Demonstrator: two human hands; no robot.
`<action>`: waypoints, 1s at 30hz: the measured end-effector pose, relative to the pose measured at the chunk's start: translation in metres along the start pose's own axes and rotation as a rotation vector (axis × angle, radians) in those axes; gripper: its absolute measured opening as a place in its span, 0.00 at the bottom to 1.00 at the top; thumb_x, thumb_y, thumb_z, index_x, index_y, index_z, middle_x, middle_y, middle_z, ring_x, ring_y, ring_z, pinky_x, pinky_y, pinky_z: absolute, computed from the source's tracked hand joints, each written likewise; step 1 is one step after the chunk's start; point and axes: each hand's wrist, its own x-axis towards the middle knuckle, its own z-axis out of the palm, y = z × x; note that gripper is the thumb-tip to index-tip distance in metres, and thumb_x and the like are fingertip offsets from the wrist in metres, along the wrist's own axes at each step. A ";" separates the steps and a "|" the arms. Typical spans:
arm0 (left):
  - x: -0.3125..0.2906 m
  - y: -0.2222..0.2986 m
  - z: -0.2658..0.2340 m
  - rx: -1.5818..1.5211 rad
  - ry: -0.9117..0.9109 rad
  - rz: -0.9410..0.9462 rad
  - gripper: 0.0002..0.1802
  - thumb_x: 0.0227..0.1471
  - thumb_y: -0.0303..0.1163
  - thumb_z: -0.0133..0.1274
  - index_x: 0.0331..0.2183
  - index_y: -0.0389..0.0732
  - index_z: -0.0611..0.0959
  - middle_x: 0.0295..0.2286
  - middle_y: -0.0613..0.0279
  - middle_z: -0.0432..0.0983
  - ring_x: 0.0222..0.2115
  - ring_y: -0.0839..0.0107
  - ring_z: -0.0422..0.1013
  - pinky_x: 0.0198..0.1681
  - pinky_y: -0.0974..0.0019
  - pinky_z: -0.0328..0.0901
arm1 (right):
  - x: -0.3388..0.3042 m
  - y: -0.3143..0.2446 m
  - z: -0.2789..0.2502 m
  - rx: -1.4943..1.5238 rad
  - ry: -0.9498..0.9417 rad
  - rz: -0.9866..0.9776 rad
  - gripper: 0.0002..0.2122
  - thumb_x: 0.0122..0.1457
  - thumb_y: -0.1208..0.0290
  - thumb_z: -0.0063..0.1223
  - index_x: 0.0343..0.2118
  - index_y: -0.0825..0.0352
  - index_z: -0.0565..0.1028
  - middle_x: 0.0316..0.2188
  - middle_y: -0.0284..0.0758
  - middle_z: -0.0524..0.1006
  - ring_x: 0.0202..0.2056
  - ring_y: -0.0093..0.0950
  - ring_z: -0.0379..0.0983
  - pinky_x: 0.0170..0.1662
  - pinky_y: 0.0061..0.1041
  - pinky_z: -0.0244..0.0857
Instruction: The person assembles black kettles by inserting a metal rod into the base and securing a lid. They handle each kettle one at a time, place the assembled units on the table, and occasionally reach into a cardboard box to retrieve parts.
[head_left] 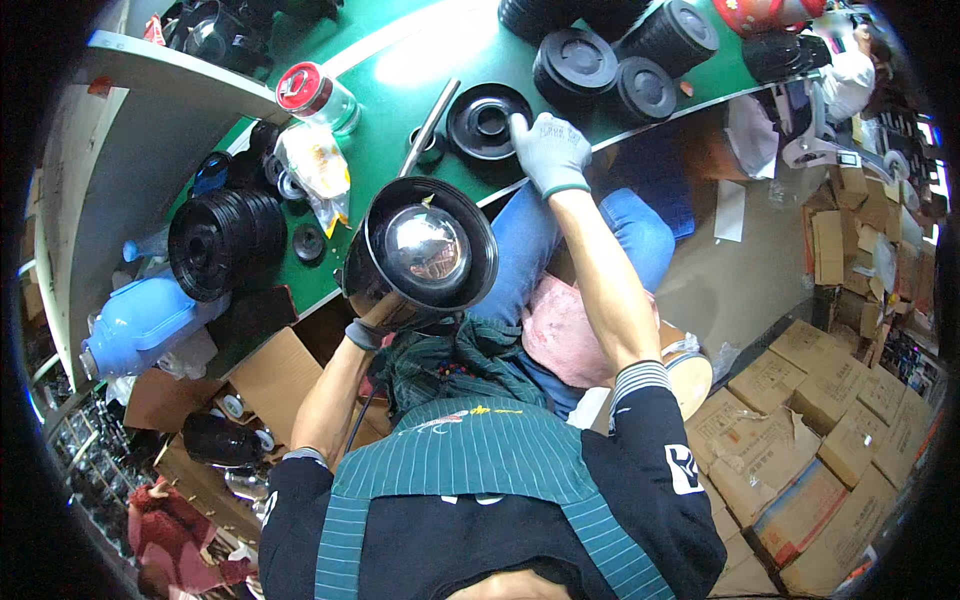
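Head view: a stack of black ribbed discs stands on the green table at left. The gloved left hand is mostly behind a black bowl-shaped shade above the person's lap near the table edge; how its fingers sit cannot be told. The shade is glossy and deep, opening upward, with a mirror-bright silver dome inside. A metal rod shows beyond its rim. Further right, a round black dish lies just beside the gloved right hand, thumb spread at its rim; whether the other fingers pinch it cannot be told.
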 end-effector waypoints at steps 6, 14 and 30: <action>-0.004 -0.001 0.008 -0.037 0.096 -0.061 0.27 0.66 0.38 0.56 0.62 0.36 0.75 0.59 0.51 0.73 0.56 0.61 0.73 0.62 0.56 0.71 | -0.017 0.016 -0.027 0.068 0.194 -0.082 0.24 0.68 0.50 0.43 0.30 0.62 0.86 0.28 0.46 0.85 0.34 0.47 0.84 0.38 0.47 0.76; 0.005 -0.011 0.014 0.005 0.019 -0.041 0.31 0.67 0.41 0.57 0.66 0.40 0.71 0.64 0.51 0.68 0.62 0.59 0.69 0.67 0.54 0.67 | -0.146 0.024 -0.099 1.566 0.033 -0.188 0.22 0.55 0.79 0.72 0.52 0.68 0.76 0.58 0.41 0.77 0.58 0.28 0.74 0.65 0.30 0.66; 0.019 -0.013 0.034 0.145 -0.778 -0.098 0.39 0.70 0.60 0.41 0.71 0.48 0.64 0.69 0.52 0.60 0.68 0.50 0.60 0.73 0.41 0.54 | -0.264 0.091 -0.099 1.321 0.247 -0.791 0.36 0.34 0.55 0.86 0.47 0.57 0.73 0.69 0.55 0.64 0.73 0.55 0.52 0.73 0.51 0.48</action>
